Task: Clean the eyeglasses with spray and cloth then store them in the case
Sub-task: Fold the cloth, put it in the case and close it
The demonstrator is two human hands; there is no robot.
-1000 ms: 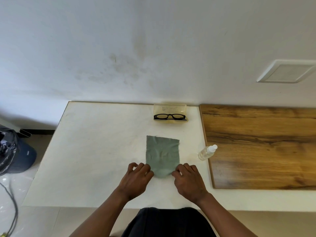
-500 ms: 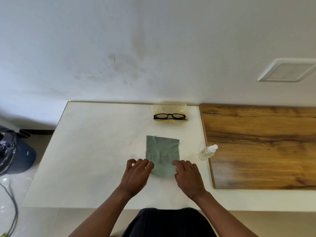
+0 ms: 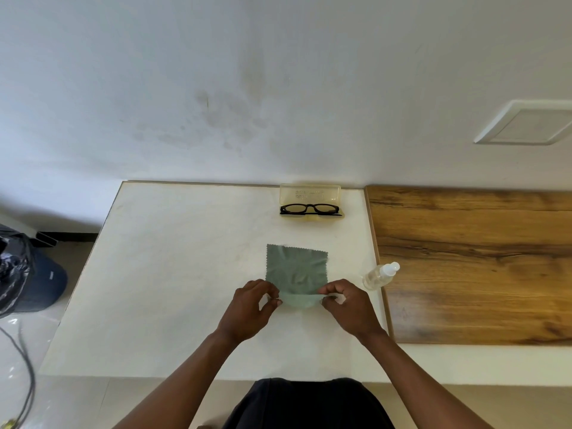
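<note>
Head view, hands: left hand [image 3: 247, 308] and right hand [image 3: 349, 305] each pinch a near corner of the grey-green microfibre cloth [image 3: 296, 270], lifting that edge off the white tabletop [image 3: 173, 274].
Eyeglasses [image 3: 310, 209]: folded, lying in the open clear case [image 3: 309, 193] at the far edge.
Spray bottle [image 3: 380, 275]: just right of the cloth.
Risk: the right wrist could knock the bottle over; a loose pinch could drop the cloth.
</note>
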